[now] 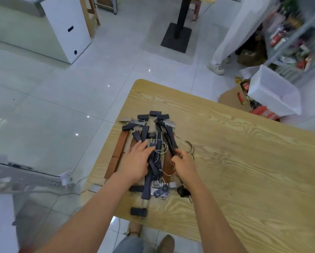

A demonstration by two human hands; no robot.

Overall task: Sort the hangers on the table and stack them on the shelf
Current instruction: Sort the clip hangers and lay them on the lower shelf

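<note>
Tabletop [244,161] hangers [145,131] lie under left hand [134,161]; right hand [183,164] grips one.

Wooden table [244,170] bears a tangled pile of hangers [145,131], seemingly clip-type

Soft, even light leaves faint shadows on the table [244,161] around the right hand [183,164] pinching a dark hanger [172,139], pinpoint glints dot the glossy floor tiles [61,99] left of that grip, and the frame edges bend and blur.
</note>
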